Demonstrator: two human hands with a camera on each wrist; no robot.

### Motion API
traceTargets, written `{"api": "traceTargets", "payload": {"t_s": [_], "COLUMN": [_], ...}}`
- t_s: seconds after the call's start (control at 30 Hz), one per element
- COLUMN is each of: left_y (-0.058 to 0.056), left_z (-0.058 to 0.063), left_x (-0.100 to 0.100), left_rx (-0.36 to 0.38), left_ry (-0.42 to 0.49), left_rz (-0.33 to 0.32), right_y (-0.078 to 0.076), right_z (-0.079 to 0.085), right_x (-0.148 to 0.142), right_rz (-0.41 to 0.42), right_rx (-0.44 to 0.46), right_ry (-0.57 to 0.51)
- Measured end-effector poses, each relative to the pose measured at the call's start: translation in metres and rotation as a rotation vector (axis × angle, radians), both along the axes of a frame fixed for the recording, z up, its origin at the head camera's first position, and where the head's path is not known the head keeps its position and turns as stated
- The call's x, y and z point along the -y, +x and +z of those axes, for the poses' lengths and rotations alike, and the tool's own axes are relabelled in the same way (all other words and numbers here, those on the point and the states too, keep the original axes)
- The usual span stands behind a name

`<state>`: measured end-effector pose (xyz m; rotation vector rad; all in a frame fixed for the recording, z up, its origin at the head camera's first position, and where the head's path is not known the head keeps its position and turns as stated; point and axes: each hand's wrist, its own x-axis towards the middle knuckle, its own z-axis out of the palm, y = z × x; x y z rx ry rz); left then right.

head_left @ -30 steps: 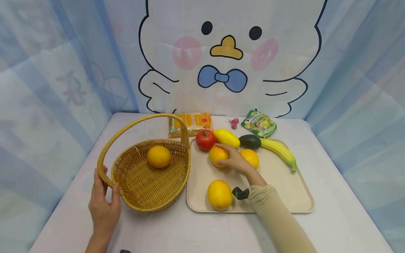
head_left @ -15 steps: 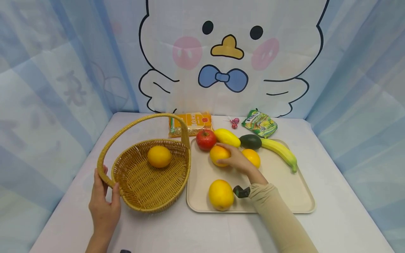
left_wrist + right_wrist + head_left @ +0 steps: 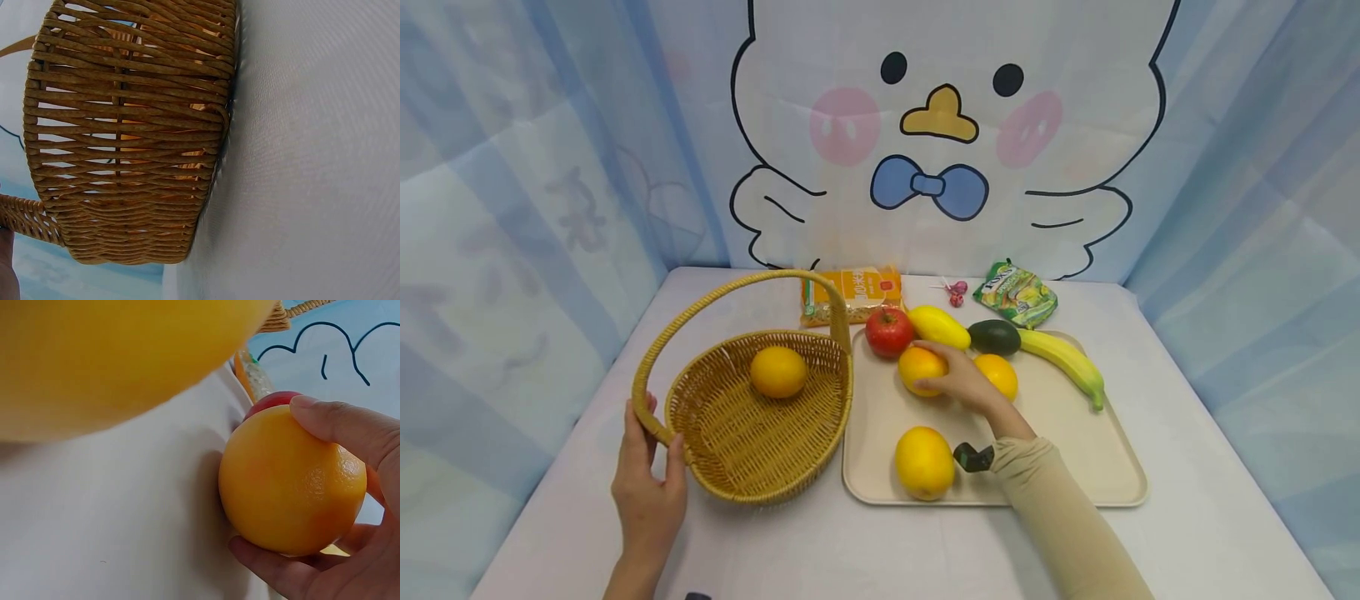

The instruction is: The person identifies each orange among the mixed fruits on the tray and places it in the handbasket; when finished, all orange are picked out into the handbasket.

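My left hand (image 3: pixel 649 504) holds the wicker basket (image 3: pixel 748 458) at the base of its handle, thumb on one side and fingers on the other. One orange fruit (image 3: pixel 778 372) lies inside the basket. Over the beige tray (image 3: pixel 1052 479), my right hand (image 3: pixel 964 382) grips an orange (image 3: pixel 917 371); in the right wrist view the thumb is on top of the orange (image 3: pixel 287 481) and fingers are beneath. Whether it touches the tray is hard to tell. A red apple (image 3: pixel 889 332) is just behind it, another orange (image 3: pixel 1000 375) partly behind my hand.
Nearer on the tray sits a larger yellow-orange fruit (image 3: pixel 925 463). Along its back edge lie a yellow mango-like fruit (image 3: pixel 938 327), a dark green fruit (image 3: pixel 994 337) and a banana (image 3: pixel 1063 362). Behind are an orange packet (image 3: pixel 872 292), lollipops (image 3: pixel 956 292) and a green bag (image 3: pixel 1017 293).
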<state>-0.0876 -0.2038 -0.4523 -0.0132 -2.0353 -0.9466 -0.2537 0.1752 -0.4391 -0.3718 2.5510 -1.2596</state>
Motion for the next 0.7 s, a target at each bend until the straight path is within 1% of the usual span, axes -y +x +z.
{"api": "traceTargets", "payload": {"t_s": [0.17,0.27,0.43,0.7], "left_y": [-0.0021,-0.0029,-0.0031,-0.0018], "left_z": [-0.0029,-0.0041,-0.0044,-0.0038], "left_x": [0.0014,0.0020,0.0026,0.0021], "left_rx": [-0.047,-0.058,-0.055,-0.038], "left_ry": [-0.012,-0.014,-0.018,-0.018], "left_rz": [-0.013,-0.017,-0.015,-0.005], "right_y": [0.0004,0.0007,0.0011,0.0023], "right_z": [-0.0006,-0.0003,0.0019,0.0063], "right_x": [-0.0003,-0.0004,-0.0007,-0.0004], "right_rz": [0.001,-0.011,-0.039,-0.045], "right_rx": [-0.023,-0.025,-0.015,-0.011], "right_ry": [0.003,0.006,0.011,0.009]}}
